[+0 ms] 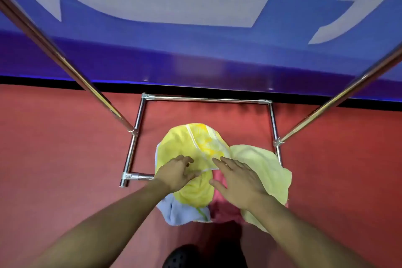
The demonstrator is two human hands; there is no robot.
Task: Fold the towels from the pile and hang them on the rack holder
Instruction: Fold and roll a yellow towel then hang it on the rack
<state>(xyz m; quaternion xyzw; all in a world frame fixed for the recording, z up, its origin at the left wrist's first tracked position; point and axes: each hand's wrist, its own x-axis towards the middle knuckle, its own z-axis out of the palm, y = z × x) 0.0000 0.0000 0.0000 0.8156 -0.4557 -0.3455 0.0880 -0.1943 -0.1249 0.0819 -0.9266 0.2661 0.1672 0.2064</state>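
Barely begun: the towel pile (215, 172) lies unfolded on the red floor (65, 159) inside the rack's base (206, 99), both poles bare, left hand (176, 172) and right hand (237, 180) spread loose, grasping nothing.

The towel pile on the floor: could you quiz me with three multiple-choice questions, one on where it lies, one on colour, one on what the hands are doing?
1. Where does the towel pile lie?
A. Over a top bar
B. On the red floor, within the rack base
C. In a basket

2. What colour is the topmost towel?
A. Yellow
B. Black
C. Green

3. How are the hands?
A. Both fists clenched
B. Gripping the rack
C. Fingers spread over the pile

Answers: 1 B, chrome tubes frame it; 2 A, the yellow towel tops it; 3 C, left hand and right hand reach open.
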